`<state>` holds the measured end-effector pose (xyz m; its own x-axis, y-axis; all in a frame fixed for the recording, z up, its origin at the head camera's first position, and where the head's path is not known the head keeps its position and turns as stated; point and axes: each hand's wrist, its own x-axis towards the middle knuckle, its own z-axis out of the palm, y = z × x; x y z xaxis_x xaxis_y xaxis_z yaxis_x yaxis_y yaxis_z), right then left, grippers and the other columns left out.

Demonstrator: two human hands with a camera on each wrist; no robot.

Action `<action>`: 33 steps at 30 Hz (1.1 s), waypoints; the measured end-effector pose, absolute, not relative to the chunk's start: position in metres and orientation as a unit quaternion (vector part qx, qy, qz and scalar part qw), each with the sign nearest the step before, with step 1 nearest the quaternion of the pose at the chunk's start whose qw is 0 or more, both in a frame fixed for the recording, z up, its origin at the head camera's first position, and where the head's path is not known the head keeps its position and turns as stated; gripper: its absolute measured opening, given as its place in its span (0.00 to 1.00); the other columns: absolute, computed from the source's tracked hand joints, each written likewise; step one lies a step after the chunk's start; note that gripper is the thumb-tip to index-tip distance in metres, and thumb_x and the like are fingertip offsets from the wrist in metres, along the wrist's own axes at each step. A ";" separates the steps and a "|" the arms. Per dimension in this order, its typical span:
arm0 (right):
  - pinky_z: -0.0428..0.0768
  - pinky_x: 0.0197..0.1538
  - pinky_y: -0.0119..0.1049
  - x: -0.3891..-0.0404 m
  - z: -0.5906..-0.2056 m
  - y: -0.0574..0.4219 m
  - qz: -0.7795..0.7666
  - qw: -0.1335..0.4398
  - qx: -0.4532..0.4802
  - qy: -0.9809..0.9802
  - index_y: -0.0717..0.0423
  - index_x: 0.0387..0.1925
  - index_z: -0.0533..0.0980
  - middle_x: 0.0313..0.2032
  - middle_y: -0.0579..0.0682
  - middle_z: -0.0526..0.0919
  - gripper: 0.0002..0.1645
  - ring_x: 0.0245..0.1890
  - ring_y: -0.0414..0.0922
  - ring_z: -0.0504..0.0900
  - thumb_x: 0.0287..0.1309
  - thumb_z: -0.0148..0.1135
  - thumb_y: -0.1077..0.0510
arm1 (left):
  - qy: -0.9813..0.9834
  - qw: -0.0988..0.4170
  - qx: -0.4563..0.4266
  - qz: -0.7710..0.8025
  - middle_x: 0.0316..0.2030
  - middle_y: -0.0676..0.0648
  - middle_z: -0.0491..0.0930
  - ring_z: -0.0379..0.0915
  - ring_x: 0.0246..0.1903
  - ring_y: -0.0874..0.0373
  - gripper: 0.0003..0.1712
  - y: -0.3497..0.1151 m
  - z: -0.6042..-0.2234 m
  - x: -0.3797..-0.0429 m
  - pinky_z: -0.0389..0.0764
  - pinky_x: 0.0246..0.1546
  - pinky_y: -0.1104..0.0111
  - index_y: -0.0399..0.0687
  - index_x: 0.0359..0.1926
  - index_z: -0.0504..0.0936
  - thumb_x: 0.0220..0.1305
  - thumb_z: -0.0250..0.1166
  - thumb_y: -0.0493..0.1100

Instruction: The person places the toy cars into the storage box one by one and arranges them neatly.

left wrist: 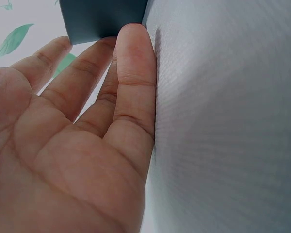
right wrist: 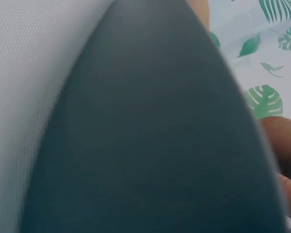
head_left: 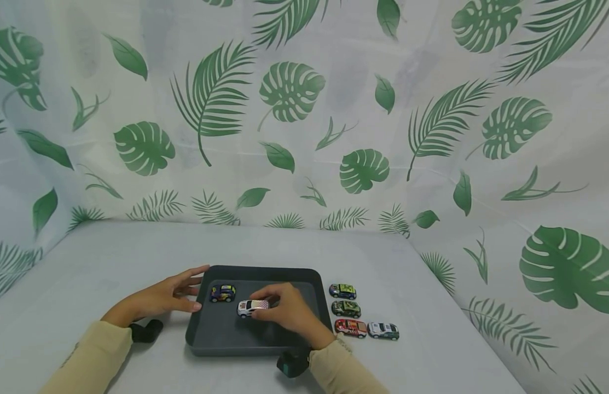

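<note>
A white toy car with pink markings (head_left: 253, 307) is pinched in my right hand (head_left: 290, 311), over the middle of a dark grey tray (head_left: 245, 351). To its left in the tray is a purple and yellow toy car (head_left: 222, 293). My left hand (head_left: 167, 295) is at the tray's left side, its fingers spread along the rim. The left wrist view shows its fairly straight fingers (left wrist: 136, 63) right at the tray's outer wall (left wrist: 104, 19). In the right wrist view the tray's side (right wrist: 150, 126) fills most of the picture and hides the white car.
Right of the tray, a blue and yellow-green toy car (head_left: 342, 291), a camouflage green one (head_left: 346, 308) and a red one (head_left: 351, 328) stand in a column. A white and dark green car (head_left: 383, 330) is beside the red one. Leaf-printed cloth (head_left: 304, 186) rises behind the white table (head_left: 137, 241).
</note>
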<state>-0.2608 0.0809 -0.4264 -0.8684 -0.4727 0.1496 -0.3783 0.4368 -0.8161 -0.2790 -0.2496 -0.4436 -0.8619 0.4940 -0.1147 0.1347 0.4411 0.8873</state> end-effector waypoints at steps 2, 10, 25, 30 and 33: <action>0.78 0.41 0.32 -0.261 -0.427 0.078 -0.465 0.047 -0.246 0.849 0.59 0.47 0.91 0.43 0.51 0.92 0.16 0.38 0.37 0.81 0.55 0.82 0.65 | 0.830 0.181 0.190 0.493 0.78 0.19 0.55 0.64 0.72 0.23 0.61 -0.250 -0.443 -0.279 0.71 0.66 0.31 0.39 0.87 0.46 0.69 0.76 0.50; 0.78 0.41 0.33 -0.258 -0.428 0.068 -0.449 0.034 -0.230 0.863 0.57 0.44 0.92 0.42 0.49 0.92 0.15 0.37 0.36 0.82 0.53 0.84 0.64 | 0.828 0.184 0.187 0.495 0.78 0.19 0.54 0.63 0.72 0.22 0.61 -0.250 -0.443 -0.279 0.69 0.67 0.30 0.40 0.87 0.46 0.69 0.76 0.50; 0.81 0.43 0.34 -0.252 -0.428 0.048 -0.418 0.003 -0.229 0.879 0.56 0.44 0.92 0.41 0.49 0.93 0.14 0.39 0.40 0.87 0.54 0.85 0.62 | 0.832 0.182 0.190 0.489 0.78 0.19 0.55 0.64 0.72 0.22 0.60 -0.249 -0.442 -0.280 0.70 0.67 0.31 0.39 0.87 0.46 0.70 0.76 0.50; 0.81 0.43 0.34 -0.252 -0.429 0.041 -0.412 0.002 -0.227 0.882 0.56 0.43 0.92 0.43 0.51 0.92 0.14 0.39 0.39 0.86 0.54 0.85 0.63 | 0.832 0.179 0.192 0.489 0.78 0.19 0.56 0.64 0.72 0.23 0.60 -0.249 -0.442 -0.279 0.70 0.67 0.31 0.39 0.87 0.47 0.69 0.76 0.49; 0.80 0.44 0.34 -0.252 -0.430 0.038 -0.401 -0.004 -0.225 0.888 0.57 0.43 0.92 0.43 0.51 0.90 0.14 0.39 0.39 0.84 0.53 0.85 0.63 | 0.828 0.182 0.192 0.494 0.78 0.19 0.55 0.64 0.72 0.23 0.60 -0.249 -0.441 -0.279 0.69 0.67 0.31 0.39 0.87 0.47 0.69 0.76 0.48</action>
